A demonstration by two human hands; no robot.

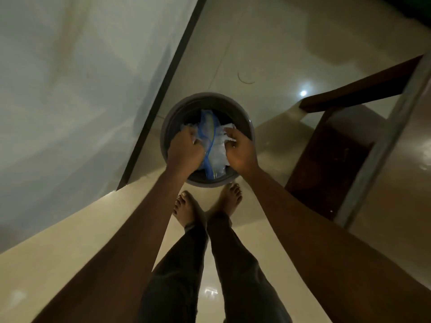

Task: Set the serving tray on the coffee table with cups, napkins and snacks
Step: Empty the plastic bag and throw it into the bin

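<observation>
A round grey bin (205,96) stands on the glossy pale floor (268,54). Both hands reach down into it: the left hand (184,151) and the right hand (241,151) each grip a crumpled white material (218,150) with curled fingers. Between the hands lies a clear bag with blue lines (208,127). Just below the bin are two bare feet (186,210). To the right of the bin stands dark wooden furniture (338,159), and to its left is a pale wall (58,89).
</observation>
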